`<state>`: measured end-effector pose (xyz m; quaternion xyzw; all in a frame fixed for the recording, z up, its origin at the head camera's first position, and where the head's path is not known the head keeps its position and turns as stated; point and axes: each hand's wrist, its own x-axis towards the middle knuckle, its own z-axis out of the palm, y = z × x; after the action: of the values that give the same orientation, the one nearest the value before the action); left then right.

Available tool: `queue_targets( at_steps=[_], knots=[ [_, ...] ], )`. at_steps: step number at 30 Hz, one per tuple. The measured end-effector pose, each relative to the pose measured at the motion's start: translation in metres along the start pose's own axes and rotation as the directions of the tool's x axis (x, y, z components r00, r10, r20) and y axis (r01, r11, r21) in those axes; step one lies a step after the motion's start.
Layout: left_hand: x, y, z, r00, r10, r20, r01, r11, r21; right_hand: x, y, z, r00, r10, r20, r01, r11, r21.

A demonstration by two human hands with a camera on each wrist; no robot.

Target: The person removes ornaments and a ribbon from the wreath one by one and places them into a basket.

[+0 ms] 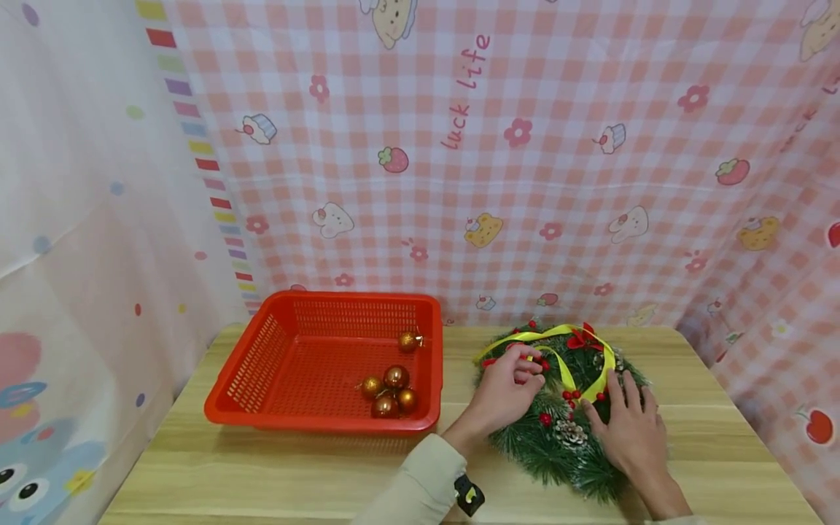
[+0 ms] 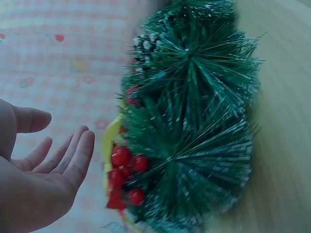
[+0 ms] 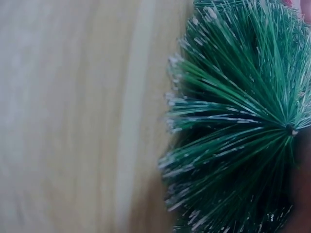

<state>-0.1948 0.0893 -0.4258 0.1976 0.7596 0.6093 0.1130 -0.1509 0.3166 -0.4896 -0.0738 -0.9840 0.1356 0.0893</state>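
A green Christmas wreath (image 1: 534, 441) with red berries, pine cones and snowy needle tips lies on the table's right half. A yellow ribbon (image 1: 561, 332) loops over its top. My left hand (image 1: 505, 394) hovers at the wreath's left side; in the left wrist view this hand (image 2: 48, 170) has its thumb and fingers apart, with nothing between them. On the wreath's right side rests my right hand (image 1: 633, 437), fingers spread, thumb near the ribbon's lower end. The right wrist view shows mostly wreath needles (image 3: 233, 121), with only a blurred bit of hand at the edge.
Left of the wreath stands a red plastic basket (image 1: 321, 421) holding several shiny gold and bronze ball ornaments (image 1: 397, 377). The wooden table (image 1: 275, 467) backs onto a pink checked cloth (image 1: 420, 204). A white patterned curtain (image 1: 98, 219) hangs on the left.
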Motion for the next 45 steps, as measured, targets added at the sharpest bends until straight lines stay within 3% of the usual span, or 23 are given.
queue_targets(
  at_steps=[11,27,32,37,45],
  knots=[
    [0.019,-0.010,0.013,0.994,-0.112,0.016,0.113,0.993,-0.043,-0.005,-0.008,0.003,1.000,0.003,0.001,-0.003,1.000,-0.020],
    [0.035,-0.008,0.032,0.975,-0.211,0.068,0.207,0.976,0.068,-0.010,-0.019,0.003,0.999,0.008,-0.048,-0.009,1.000,-0.016],
    [0.035,-0.006,0.034,0.972,-0.231,0.049,0.228,0.972,0.061,-0.010,-0.018,0.002,0.999,0.015,-0.038,-0.015,1.000,-0.013],
    [0.033,-0.006,0.035,0.978,-0.208,0.008,0.208,0.978,-0.021,-0.009,-0.016,0.002,0.999,0.031,-0.019,-0.031,0.999,-0.014],
    [0.034,-0.009,0.040,0.986,-0.120,-0.112,0.104,0.985,-0.134,-0.007,-0.012,0.002,0.999,0.036,-0.039,-0.036,0.999,-0.013]
  ],
)
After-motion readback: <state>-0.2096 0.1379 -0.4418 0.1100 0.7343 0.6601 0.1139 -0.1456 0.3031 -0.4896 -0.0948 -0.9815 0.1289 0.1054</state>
